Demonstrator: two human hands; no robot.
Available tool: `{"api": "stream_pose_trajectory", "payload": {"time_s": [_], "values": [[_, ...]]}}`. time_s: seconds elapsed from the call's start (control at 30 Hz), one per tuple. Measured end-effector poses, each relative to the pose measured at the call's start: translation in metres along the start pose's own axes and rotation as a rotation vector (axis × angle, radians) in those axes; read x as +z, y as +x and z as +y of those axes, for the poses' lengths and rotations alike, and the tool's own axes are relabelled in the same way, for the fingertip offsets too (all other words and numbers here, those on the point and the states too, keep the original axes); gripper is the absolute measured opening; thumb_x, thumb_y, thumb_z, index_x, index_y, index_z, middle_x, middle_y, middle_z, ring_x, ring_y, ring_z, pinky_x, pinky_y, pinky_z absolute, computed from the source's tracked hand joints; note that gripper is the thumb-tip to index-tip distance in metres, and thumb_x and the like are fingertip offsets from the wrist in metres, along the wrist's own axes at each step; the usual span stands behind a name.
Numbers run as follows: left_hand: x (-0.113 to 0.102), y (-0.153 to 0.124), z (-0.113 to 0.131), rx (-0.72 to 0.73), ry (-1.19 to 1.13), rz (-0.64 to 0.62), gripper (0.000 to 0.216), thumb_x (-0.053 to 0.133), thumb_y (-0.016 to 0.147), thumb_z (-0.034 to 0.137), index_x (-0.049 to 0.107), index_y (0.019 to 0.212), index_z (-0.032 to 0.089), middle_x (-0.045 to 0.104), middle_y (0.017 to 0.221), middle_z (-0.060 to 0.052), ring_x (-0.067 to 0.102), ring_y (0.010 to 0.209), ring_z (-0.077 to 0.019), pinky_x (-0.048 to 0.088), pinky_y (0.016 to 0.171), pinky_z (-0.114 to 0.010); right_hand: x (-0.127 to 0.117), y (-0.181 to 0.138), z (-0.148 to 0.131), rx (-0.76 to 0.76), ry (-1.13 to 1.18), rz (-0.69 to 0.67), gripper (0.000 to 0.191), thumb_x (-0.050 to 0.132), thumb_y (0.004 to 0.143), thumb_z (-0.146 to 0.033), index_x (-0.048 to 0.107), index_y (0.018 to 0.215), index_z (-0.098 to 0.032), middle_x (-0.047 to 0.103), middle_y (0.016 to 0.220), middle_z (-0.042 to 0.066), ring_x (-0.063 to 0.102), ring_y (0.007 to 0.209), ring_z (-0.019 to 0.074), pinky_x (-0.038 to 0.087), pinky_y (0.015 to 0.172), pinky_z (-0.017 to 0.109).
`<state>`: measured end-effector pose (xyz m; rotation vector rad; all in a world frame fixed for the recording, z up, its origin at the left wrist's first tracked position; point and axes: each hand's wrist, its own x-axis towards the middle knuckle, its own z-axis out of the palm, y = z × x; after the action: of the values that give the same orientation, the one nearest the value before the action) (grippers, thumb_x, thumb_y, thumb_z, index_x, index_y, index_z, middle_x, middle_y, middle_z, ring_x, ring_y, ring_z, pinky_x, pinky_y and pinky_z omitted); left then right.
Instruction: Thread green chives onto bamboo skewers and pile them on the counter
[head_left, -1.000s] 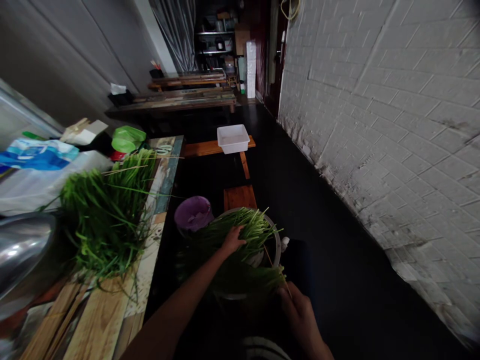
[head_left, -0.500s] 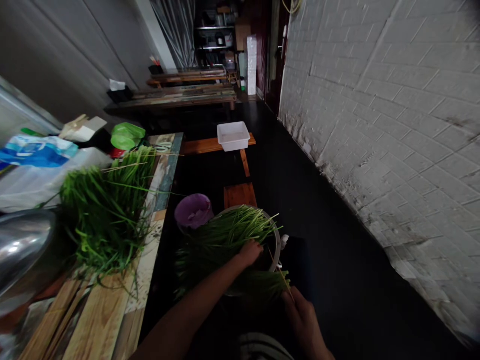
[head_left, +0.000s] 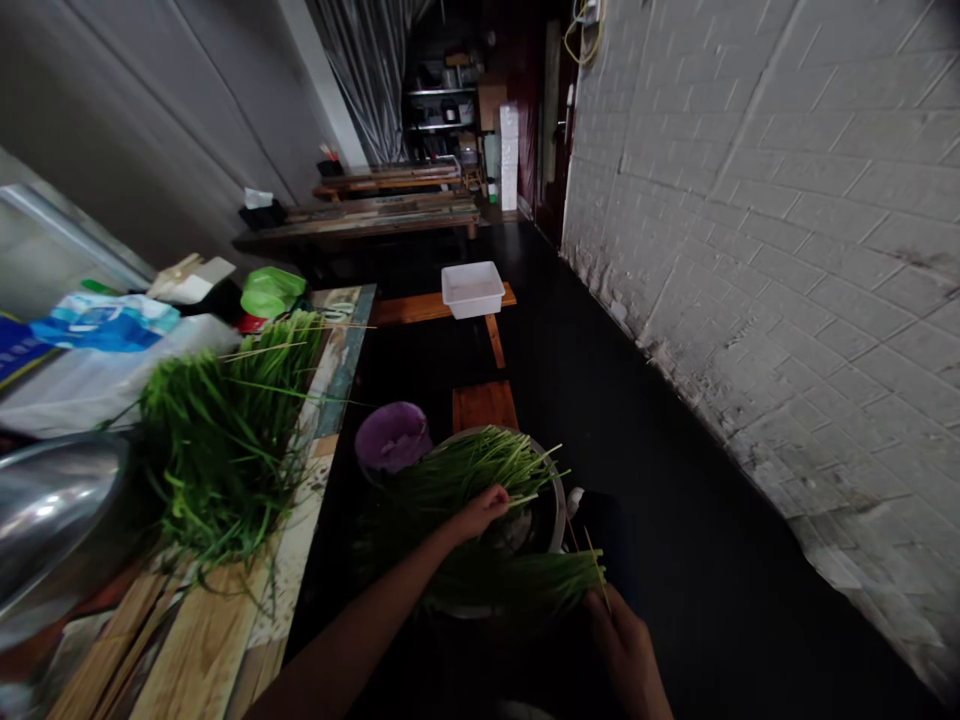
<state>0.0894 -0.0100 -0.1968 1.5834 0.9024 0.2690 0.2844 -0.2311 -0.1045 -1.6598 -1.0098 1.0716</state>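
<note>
A round basin (head_left: 556, 500) full of green chives (head_left: 480, 465) stands low in front of me, their pale stem ends pointing right. My left hand (head_left: 484, 510) is closed in a pinch on a few chive stems (head_left: 523, 499) over the basin. Lower right, my right hand (head_left: 624, 640) is closed round a thin wooden skewer (head_left: 598, 568) that points up. A second bunch of chives (head_left: 547, 575) lies with its cut ends against that skewer. Whether the skewer goes through them I cannot tell; shadow hides their leafy ends.
A purple bucket (head_left: 394, 437) stands left of the basin, a wooden stool (head_left: 484, 405) behind it. On the left table lie a chive heap (head_left: 225, 440), a steel bowl (head_left: 60, 510) and a green bag (head_left: 271, 291). A white tub (head_left: 472, 290) sits on a bench; a brick wall (head_left: 765, 250) runs right.
My left hand has come up slightly and left, and pale stems now show in its fingertips. The right hand has shifted a little right and down. The whole view has tilted slightly.
</note>
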Motion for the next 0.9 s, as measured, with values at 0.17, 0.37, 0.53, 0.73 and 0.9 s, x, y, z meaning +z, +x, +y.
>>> {"api": "stream_pose_trajectory", "payload": {"time_s": [0.17, 0.37, 0.53, 0.73, 0.9], "values": [[0.004, -0.003, -0.007, -0.04, 0.077, -0.036, 0.01, 0.05, 0.078, 0.027, 0.046, 0.082, 0.018, 0.054, 0.082, 0.001, 0.049, 0.082, -0.0146, 0.037, 0.077, -0.026, 0.006, 0.006, 0.001, -0.042, -0.018, -0.014, 0.039, 0.046, 0.087, -0.052, 0.054, 0.069, -0.017, 0.048, 0.062, -0.003, 0.046, 0.06, 0.0117, 0.042, 0.056, 0.018], [0.006, -0.006, 0.023, 0.011, -0.048, 0.008, 0.017, 0.058, 0.074, 0.03, 0.049, 0.079, 0.017, 0.05, 0.075, 0.003, 0.048, 0.076, -0.0133, 0.036, 0.073, -0.026, 0.009, 0.006, 0.0, -0.076, -0.005, 0.024, 0.037, 0.048, 0.087, -0.05, 0.059, 0.073, -0.017, 0.051, 0.062, -0.002, 0.047, 0.058, 0.0115, 0.044, 0.054, 0.017], [-0.021, -0.03, 0.096, 0.129, -0.405, 0.054, 0.027, 0.066, 0.071, 0.036, 0.048, 0.081, 0.018, 0.057, 0.083, 0.0, 0.056, 0.082, -0.0157, 0.039, 0.078, -0.028, 0.008, 0.006, 0.0, -0.052, -0.027, 0.001, 0.035, 0.046, 0.088, -0.048, 0.056, 0.072, -0.018, 0.05, 0.063, -0.002, 0.049, 0.061, 0.0125, 0.044, 0.057, 0.018], [-0.058, -0.054, 0.139, 0.225, -0.503, 0.144, 0.043, 0.064, 0.075, 0.039, 0.052, 0.113, 0.022, 0.054, 0.086, 0.001, 0.049, 0.059, -0.0066, 0.04, 0.064, -0.024, 0.01, 0.011, -0.004, -0.08, -0.045, -0.04, 0.035, 0.046, 0.088, -0.048, 0.056, 0.073, -0.018, 0.053, 0.066, -0.001, 0.05, 0.063, 0.0133, 0.044, 0.058, 0.02], [-0.044, -0.04, 0.109, 0.034, -0.493, 0.164, 0.035, 0.058, 0.079, 0.046, 0.062, 0.093, 0.014, 0.056, 0.082, -0.001, 0.047, 0.059, -0.0058, 0.038, 0.062, -0.022, 0.018, 0.017, -0.01, -0.12, -0.067, -0.057, 0.035, 0.044, 0.09, -0.047, 0.057, 0.075, -0.017, 0.054, 0.066, -0.001, 0.047, 0.06, 0.0124, 0.041, 0.055, 0.019]]}}
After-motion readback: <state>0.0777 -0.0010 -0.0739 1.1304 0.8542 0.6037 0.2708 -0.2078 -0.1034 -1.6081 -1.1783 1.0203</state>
